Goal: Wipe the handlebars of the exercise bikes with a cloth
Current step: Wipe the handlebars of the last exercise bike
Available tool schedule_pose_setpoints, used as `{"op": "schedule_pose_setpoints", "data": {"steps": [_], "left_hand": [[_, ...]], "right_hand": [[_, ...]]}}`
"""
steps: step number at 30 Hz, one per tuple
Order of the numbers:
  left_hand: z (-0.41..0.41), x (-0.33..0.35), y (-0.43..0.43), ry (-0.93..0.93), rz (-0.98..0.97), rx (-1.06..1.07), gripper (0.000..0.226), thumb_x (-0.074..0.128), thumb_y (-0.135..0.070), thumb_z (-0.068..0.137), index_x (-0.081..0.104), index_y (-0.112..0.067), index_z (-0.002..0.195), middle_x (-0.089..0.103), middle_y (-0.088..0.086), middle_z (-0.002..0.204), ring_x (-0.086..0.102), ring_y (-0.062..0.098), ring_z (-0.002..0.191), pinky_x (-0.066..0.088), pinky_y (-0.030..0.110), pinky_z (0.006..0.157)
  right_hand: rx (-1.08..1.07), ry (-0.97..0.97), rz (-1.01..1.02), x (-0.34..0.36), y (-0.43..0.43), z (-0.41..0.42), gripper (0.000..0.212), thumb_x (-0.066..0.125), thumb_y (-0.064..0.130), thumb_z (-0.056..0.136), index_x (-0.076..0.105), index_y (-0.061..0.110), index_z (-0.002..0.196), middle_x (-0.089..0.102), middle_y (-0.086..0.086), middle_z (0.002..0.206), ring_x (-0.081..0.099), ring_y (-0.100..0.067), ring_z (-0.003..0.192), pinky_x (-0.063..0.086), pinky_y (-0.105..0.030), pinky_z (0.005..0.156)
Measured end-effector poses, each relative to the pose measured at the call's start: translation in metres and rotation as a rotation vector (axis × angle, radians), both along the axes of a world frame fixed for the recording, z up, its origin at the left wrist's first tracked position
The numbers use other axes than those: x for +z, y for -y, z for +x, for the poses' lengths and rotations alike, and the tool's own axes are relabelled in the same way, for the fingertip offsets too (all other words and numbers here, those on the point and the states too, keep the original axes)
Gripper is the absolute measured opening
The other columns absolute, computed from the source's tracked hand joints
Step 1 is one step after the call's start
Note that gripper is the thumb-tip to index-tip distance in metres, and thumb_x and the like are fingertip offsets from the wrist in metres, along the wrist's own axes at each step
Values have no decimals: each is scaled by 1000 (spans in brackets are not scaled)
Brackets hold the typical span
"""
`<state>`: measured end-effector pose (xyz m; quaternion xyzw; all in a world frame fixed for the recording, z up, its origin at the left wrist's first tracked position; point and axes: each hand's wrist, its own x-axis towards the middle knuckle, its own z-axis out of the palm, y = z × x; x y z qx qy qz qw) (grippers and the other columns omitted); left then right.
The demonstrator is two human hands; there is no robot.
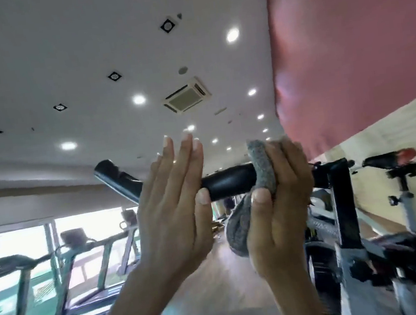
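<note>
I judge I'm mid-wipe: my right hand (pixel 277 201) curls its fingers round the grey cloth (pixel 262 169), wrapped on the black handlebar (pixel 228 182) near its stem end, my left hand (pixel 173 206) flat, fingers straight and together beside it — next I'd slide the cloth toward the bar's free end

Wood floor (pixel 224 281) under treadmills (pixel 5 266), exercise bike (pixel 343 214)

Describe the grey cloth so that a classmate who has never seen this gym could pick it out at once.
Start at the red wall on the right and drop to the exercise bike beneath it, whose black handlebar crosses mid-view. The right hand grips that bar through the grey cloth. It is the only soft, speckled thing there, bunched round the bar and hanging below it.
</note>
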<state>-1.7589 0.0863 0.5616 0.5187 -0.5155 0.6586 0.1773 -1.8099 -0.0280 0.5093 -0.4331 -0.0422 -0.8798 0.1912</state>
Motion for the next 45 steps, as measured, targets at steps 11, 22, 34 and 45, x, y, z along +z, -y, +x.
{"op": "schedule_pose_setpoints", "data": {"steps": [11, 22, 34, 45], "left_hand": [[38, 31, -54, -125, -13, 99, 50, 24, -23, 99, 56, -9, 135, 55, 7, 140, 44, 22, 136, 24, 47, 117], [6, 34, -71, -373, 187, 108, 36, 36, -18, 93, 69, -7, 88, 68, 6, 91, 61, 29, 92, 24, 38, 112], [-13, 96, -90, -669, 711, 227, 35, 33, -20, 95, 66, -8, 93, 67, 6, 96, 61, 28, 96, 34, 42, 104], [-31, 101, -91, -797, 825, 344, 46, 28, -22, 97, 62, 1, 119, 63, 14, 115, 56, 33, 113, 29, 47, 111]], "right_hand": [[-684, -710, -75, 24, -56, -41, 39, 37, 43, 96, 59, 20, 118, 64, -2, 109, 56, -29, 106, 33, -48, 109], [-746, -1285, -30, 67, -65, -80, 38, 31, 48, 97, 58, 23, 104, 58, 3, 84, 54, -23, 74, 41, -34, 67], [-568, -1599, 235, 93, -86, -85, 39, 40, 40, 99, 61, 12, 115, 62, -8, 106, 55, -31, 98, 42, -44, 94], [-413, -1737, 202, 90, -66, -113, 43, 32, 33, 100, 46, 12, 135, 52, -9, 139, 33, -29, 142, 26, -48, 116]]}}
